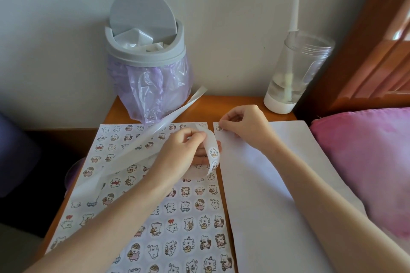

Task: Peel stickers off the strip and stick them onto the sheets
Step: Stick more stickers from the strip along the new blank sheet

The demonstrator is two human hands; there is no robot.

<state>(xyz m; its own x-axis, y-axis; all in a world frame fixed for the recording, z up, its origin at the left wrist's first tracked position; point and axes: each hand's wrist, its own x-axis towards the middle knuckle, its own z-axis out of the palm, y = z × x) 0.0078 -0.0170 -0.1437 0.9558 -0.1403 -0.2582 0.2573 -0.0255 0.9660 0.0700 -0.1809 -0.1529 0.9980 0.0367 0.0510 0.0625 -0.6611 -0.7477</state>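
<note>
Here, at the centre of the frame, we see the left hand (184, 146) gripping the sticker strip (213, 150), which curls over its fingers while its bare backing trails toward the upper middle and the lower left. Just right of it, the right hand (241, 124) pinches a sticker (218, 127) at the upper left corner of the blank sheet (277, 184). The sticker-covered sheet (177, 228) lies beside it on the left, both on the wooden table (233, 104). Behind, we find a bin (146, 55) and a bottle (295, 73).
</note>
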